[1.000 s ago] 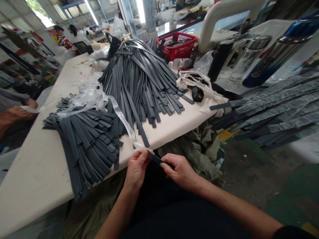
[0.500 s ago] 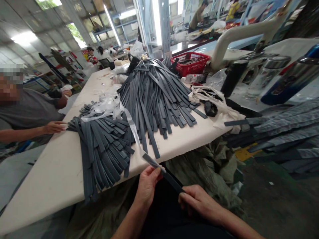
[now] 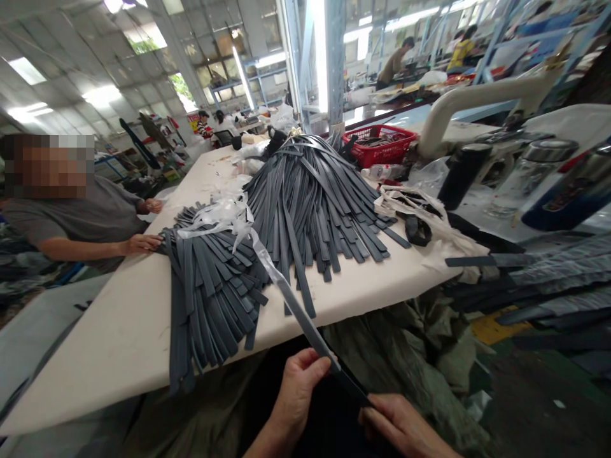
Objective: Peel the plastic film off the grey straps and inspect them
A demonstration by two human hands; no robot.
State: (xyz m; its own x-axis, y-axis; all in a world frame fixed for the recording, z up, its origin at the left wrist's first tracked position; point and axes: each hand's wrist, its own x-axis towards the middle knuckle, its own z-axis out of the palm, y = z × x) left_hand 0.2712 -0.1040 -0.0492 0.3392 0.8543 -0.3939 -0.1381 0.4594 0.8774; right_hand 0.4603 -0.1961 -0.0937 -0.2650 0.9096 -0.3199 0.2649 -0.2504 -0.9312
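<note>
My left hand [image 3: 305, 381] pinches a dark grey strip [image 3: 351, 386] between thumb and fingers, just off the table's front edge. Lower right, my right hand [image 3: 394, 416] is closed round the same strip nearer its lower end. A whitish translucent film band [image 3: 270, 264] runs from a crumpled clump of film [image 3: 222, 213] on the table down to the strip by my left hand. Under that clump lies a fanned pile of grey strips [image 3: 214, 305]. Behind it, a larger tied bundle of strips [image 3: 310, 197] spreads over the table.
The pale table [image 3: 353, 299] reaches away ahead. At left a person's hand [image 3: 143, 244] touches the near pile. A red basket [image 3: 379, 145], a black bottle [image 3: 463, 175] and a glass bottle [image 3: 537, 178] stand at right, above more strips [image 3: 558, 280].
Both my hands and the strip have moved lower and slightly right in view. More film band lies stretched between the table and my left hand. The whole view has shifted.
</note>
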